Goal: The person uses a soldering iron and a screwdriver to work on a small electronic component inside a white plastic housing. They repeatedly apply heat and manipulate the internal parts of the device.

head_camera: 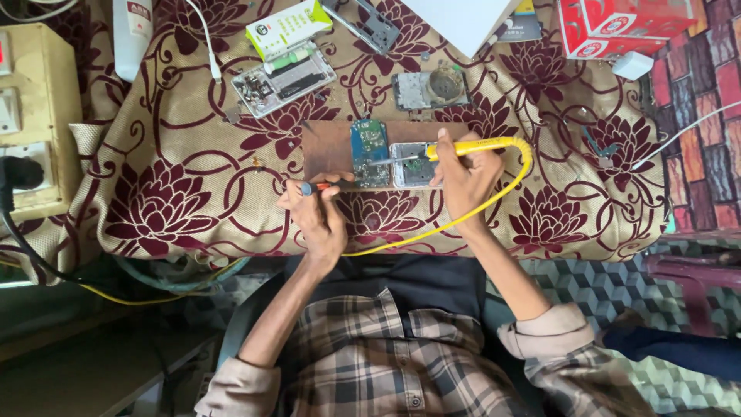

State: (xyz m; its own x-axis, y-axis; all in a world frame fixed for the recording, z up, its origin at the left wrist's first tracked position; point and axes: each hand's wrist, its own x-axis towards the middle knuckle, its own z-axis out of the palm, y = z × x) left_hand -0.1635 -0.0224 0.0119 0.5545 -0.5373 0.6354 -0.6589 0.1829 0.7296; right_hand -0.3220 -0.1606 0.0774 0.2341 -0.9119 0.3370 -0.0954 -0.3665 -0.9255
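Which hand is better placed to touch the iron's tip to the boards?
Right, probably: the right hand holds the yellow soldering iron, tip over the boards. The left hand holds a thin tool.

Right hand (pixel 463 179) holds yellow soldering iron (pixel 478 146) — tip over circuit board (pixel 370 152).

I see soft, even daylight on the maroon-flowered beige cloth (pixel 193 193), with faint shadows. The lower left corner is dim, and edges bend slightly.
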